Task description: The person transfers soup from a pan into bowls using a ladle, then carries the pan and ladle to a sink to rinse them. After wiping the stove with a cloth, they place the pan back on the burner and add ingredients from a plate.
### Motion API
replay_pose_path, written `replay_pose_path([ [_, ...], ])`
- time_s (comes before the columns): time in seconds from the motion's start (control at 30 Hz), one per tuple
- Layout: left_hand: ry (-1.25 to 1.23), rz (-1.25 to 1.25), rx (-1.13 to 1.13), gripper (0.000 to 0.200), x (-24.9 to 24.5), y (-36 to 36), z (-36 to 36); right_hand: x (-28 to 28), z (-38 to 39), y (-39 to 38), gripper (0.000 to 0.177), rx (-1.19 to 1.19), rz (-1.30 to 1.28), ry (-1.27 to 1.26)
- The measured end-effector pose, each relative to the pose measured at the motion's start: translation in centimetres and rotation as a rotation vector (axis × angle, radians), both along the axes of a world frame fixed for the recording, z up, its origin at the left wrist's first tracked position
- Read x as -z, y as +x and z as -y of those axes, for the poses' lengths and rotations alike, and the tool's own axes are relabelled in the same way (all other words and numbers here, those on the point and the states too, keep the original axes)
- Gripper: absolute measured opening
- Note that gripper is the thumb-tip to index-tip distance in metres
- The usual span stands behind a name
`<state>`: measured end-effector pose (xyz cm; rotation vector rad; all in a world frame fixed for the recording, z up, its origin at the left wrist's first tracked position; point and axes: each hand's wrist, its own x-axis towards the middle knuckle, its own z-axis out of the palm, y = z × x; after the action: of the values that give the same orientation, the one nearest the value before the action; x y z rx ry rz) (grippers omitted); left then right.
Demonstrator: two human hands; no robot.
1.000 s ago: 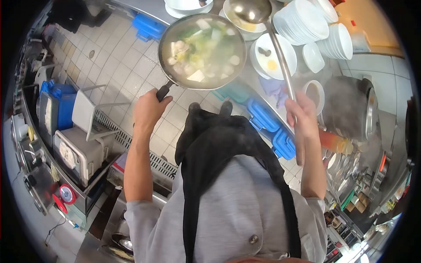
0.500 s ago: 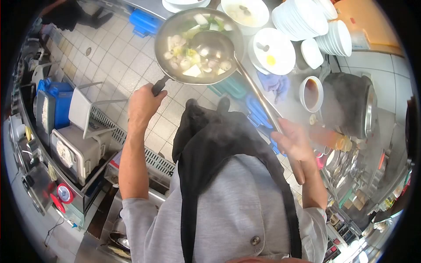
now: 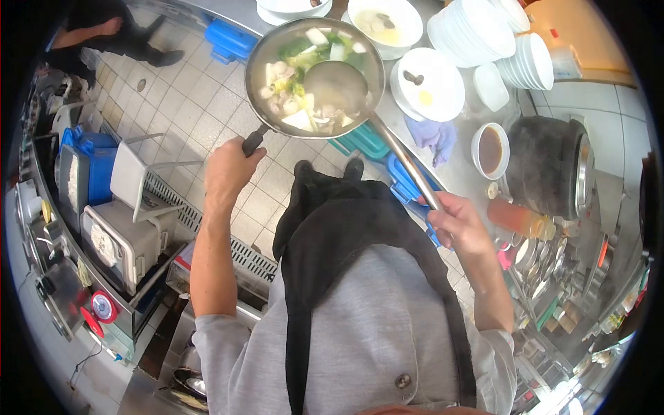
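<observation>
My left hand (image 3: pixel 232 169) is closed round the dark handle of a metal frying pan (image 3: pixel 254 76), held up at the counter's edge. Inside the pan is a soup (image 3: pixel 285 102) with white chunks, leafy greens and small round pieces. My right hand (image 3: pixel 460 223) grips the long shaft of a ladle (image 3: pixel 401 152). The ladle's bowl rests within the pan, among the soup pieces, with cloudy liquid in it. Just right of the pan, a white bowl (image 3: pixel 423 97) has dark pieces and a yellow spot in it.
Stacked white bowls (image 3: pixel 463 34) and a bowl of pale soup (image 3: pixel 398 21) stand on the counter. Nearer are a purple cloth (image 3: pixel 432 135), a bowl of brown sauce (image 3: pixel 490 152), a dark cooker (image 3: pixel 546 166) and an orange bottle (image 3: pixel 515 218). Another person's legs (image 3: pixel 131 48) show top left.
The ladle's bowl has shifted and turned in the soup, and its shaft end no longer shows below my right hand. Steam has thinned. The other person has come further into view.
</observation>
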<state>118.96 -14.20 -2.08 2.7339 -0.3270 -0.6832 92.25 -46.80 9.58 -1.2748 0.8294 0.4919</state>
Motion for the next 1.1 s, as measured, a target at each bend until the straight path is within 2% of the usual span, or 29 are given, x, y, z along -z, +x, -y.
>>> replay_pose_path([
  [0.1,0.043,-0.038,0.004,0.042,-0.4,0.1,0.0,-0.1,-0.1,-0.1,0.032,-0.053,0.047,-0.059],
  [0.17,0.038,-0.029,-0.004,0.043,-0.2,0.0,0.1,-0.2,-0.4,-0.2,0.036,-0.148,0.101,-0.269],
  [0.37,-0.049,0.06,0.022,0.046,0.8,-0.3,-0.2,-1.1,0.0,-0.3,0.038,-0.14,0.109,-0.428],
  [0.47,0.043,0.008,0.023,0.042,0.1,-0.2,0.0,-0.7,-0.2,-0.1,0.039,-0.109,0.125,-0.395],
  [0.6,0.015,0.005,0.013,0.042,0.0,-0.2,-0.1,0.3,-1.4,1.2,0.039,-0.091,0.158,-0.297],
  [0.87,-0.067,0.039,0.019,0.044,0.4,-0.1,-0.7,1.7,-3.1,5.5,0.039,-0.264,0.232,-0.248],
  [0.93,-0.025,0.009,0.012,0.043,0.1,0.1,-0.5,1.8,-3.5,5.9,0.039,-0.316,0.231,-0.23],
  [1.1,0.002,-0.024,-0.001,0.044,-0.1,0.1,-0.6,3.2,-4.9,6.2,0.041,-0.364,0.209,-0.333],
])
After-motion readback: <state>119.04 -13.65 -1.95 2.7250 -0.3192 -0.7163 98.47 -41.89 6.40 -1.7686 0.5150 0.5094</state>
